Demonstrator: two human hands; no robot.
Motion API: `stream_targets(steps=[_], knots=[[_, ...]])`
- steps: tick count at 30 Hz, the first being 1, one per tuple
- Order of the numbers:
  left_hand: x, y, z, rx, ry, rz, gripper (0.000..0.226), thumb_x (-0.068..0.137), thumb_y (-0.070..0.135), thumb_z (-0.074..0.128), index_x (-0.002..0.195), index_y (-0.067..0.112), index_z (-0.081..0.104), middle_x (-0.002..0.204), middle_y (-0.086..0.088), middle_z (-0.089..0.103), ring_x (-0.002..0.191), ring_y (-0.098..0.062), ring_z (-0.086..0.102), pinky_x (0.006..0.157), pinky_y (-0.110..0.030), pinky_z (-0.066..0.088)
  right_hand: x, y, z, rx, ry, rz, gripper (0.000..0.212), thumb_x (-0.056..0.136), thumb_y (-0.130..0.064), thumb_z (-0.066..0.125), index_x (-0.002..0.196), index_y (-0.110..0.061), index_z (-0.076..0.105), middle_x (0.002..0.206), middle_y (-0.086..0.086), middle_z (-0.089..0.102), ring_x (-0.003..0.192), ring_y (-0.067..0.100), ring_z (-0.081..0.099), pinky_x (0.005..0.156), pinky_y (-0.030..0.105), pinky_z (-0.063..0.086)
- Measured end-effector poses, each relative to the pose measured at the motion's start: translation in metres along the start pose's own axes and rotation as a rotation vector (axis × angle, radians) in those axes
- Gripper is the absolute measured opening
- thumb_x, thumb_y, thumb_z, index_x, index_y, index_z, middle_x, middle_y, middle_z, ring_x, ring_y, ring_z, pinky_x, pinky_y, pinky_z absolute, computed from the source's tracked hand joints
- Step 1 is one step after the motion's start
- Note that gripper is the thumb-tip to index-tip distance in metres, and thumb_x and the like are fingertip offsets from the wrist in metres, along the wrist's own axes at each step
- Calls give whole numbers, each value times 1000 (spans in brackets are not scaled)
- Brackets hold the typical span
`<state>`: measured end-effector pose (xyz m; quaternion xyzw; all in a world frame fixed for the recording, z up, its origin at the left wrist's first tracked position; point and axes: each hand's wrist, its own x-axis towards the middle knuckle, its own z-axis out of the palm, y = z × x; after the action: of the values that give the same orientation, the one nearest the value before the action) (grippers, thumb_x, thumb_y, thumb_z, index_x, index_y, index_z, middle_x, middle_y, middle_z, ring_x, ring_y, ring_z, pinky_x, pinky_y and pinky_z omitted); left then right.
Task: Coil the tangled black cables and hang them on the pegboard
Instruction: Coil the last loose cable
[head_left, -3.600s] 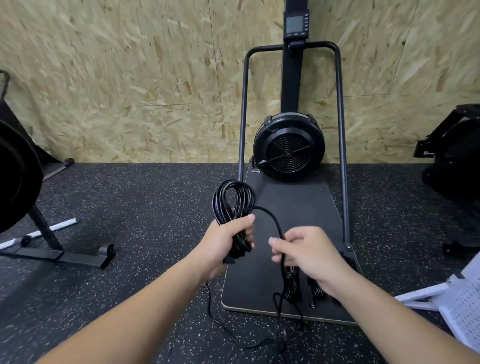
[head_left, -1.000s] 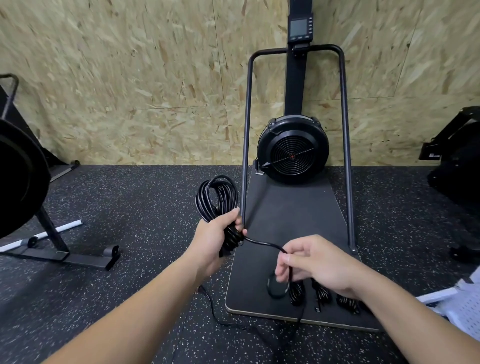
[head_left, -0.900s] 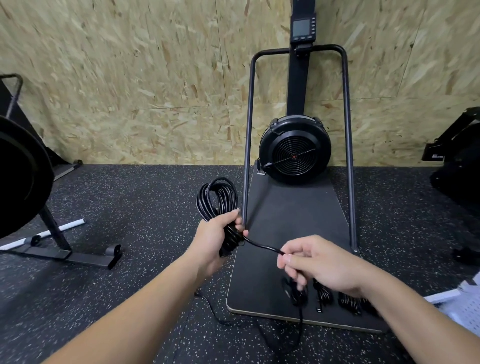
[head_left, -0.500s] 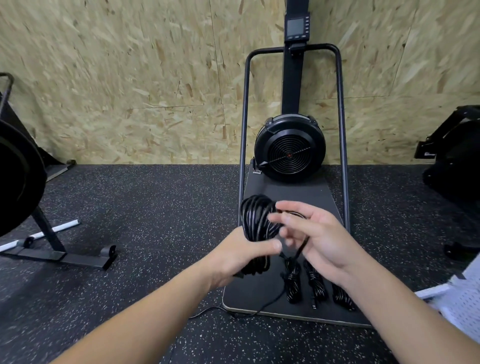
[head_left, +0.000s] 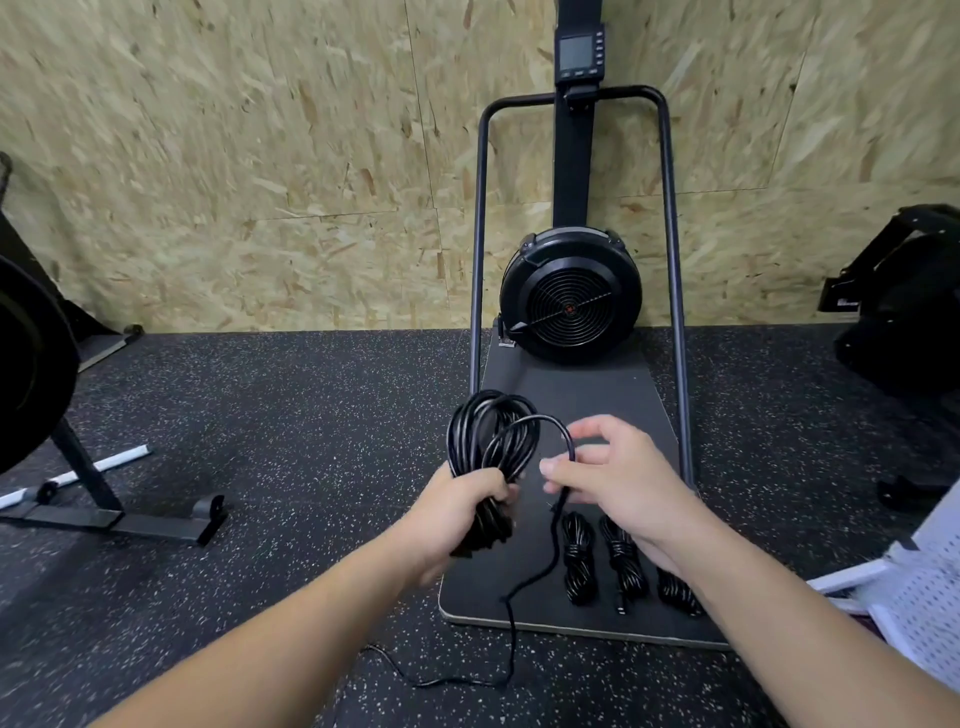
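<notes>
Left hand (head_left: 457, 512) fisted, right hand (head_left: 618, 480) pinching, forearms extended

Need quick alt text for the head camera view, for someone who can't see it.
A person's left hand grips a coiled black cable while the right hand pinches its loose end, which trails to the floor. Three wrapped bundles lie on a fan machine's platform against a chipboard wall.

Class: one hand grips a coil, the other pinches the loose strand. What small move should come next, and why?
Probably the right hand should lay its strand around the coil gripped by the left hand, because a loose tail trails onto the floor, uncoiled.
</notes>
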<state>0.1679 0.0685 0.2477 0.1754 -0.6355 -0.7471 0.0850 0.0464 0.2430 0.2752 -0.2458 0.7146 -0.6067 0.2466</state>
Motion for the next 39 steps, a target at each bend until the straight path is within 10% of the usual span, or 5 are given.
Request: stream_targets(steps=[7, 15, 28, 33, 39], knots=[[1, 4, -6, 44, 12, 53, 17, 83, 12, 67, 98, 3, 69, 83, -14, 58, 74, -28, 57, 73, -45, 41, 1, -14, 10, 516, 69, 81, 22, 102, -11, 75, 113, 9, 73, 104, 24, 81, 99, 36, 82, 88, 47, 67], [-4, 1, 9, -81, -113, 25, 21, 101, 2, 66, 117, -11, 69, 106, -20, 71, 102, -37, 72, 94, -53, 58, 3, -11, 15, -451, 382, -325, 27, 99, -39, 77, 74, -28, 78, 67, -12, 73, 68, 10, 70, 70, 39, 60], [-3, 10, 12, 10, -74, 31, 10, 99, 0, 68, 109, 1, 70, 98, -21, 72, 86, -28, 74, 68, -32, 59, 11, -8, 8, -518, 323, -411, 39, 106, -41, 68, 82, -11, 78, 68, 5, 70, 71, 25, 65, 70, 41, 54], [9, 10, 10, -186, 23, 81, 16, 95, -1, 71, 110, -5, 69, 93, -22, 66, 85, -33, 69, 83, -45, 64, 8, 1, 16, -54, 45, -46, 39, 111, -16, 57, 147, -27, 68, 124, -10, 80, 113, 6, 74, 108, 35, 56], [19, 14, -5, -345, 129, 127, 14, 97, -1, 63, 109, -6, 68, 98, -22, 61, 89, -32, 65, 87, -43, 63, -4, 33, 34, 21, -307, 172, 33, 97, -7, 80, 126, -6, 63, 108, 12, 82, 102, 26, 78, 99, 46, 61]])
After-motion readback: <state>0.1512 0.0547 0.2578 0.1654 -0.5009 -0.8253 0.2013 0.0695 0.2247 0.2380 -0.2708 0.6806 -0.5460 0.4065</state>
